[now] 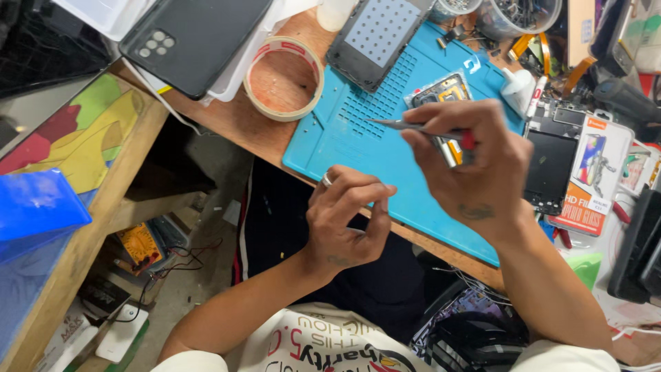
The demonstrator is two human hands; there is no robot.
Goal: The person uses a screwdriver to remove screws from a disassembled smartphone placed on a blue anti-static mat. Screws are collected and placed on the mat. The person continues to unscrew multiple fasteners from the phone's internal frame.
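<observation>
My right hand (475,162) holds thin metal tweezers (403,125) with a red mark near the grip, their tip pointing left over the blue work mat (358,145). Behind that hand lies an opened phone (441,93) with yellow parts showing, partly hidden by my fingers. My left hand (348,220) hovers at the mat's near edge with fingers curled and fingertips pinched together; I cannot tell whether something tiny is between them. A ring sits on one finger.
A roll of tape (284,77) and a black phone (196,38) lie at the back left of the wooden table (227,120). A perforated phone frame (379,38), clear jars, another opened phone (554,162) and a screen-protector box (595,176) crowd the back and right. A multimeter (141,244) sits below.
</observation>
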